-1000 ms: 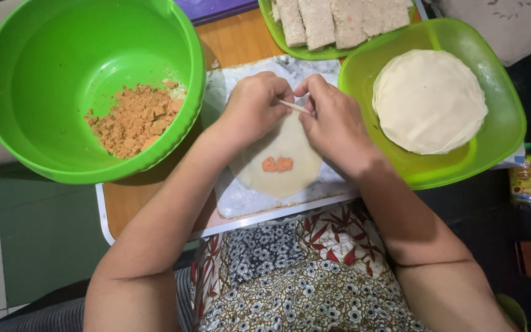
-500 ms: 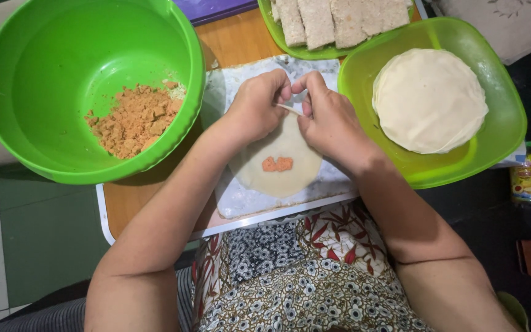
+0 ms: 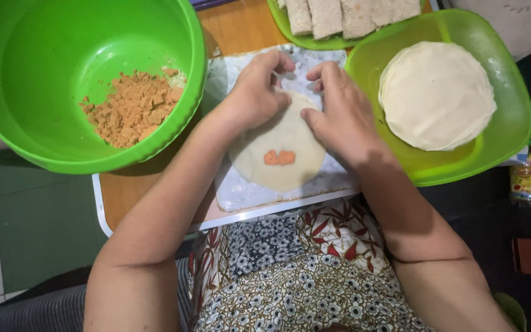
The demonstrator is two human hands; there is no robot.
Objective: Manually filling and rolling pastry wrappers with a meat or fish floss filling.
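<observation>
A round pale wrapper (image 3: pixel 278 175) lies flat on a white patterned mat (image 3: pixel 241 193) on the small table. A small orange bit of filling (image 3: pixel 279 158) sits near its middle. My left hand (image 3: pixel 256 92) and my right hand (image 3: pixel 339 114) rest side by side on the wrapper's far half. Their fingers curl over its far edge, which they hide.
A big green bowl (image 3: pixel 44 160) with orange crumbly filling (image 3: pixel 131 107) stands at the left. On the right, a green tray (image 3: pixel 462 169) holds a stack of wrappers (image 3: pixel 436 95). Folded rolls (image 3: pixel 345 12) lie on a green plate at the back. A yellow packet (image 3: pixel 525 178) is on the floor.
Both hands have dropped from pinching the wrapper's far edge between their fingertips to lying on the wrapper, which now sits flatter on the mat.
</observation>
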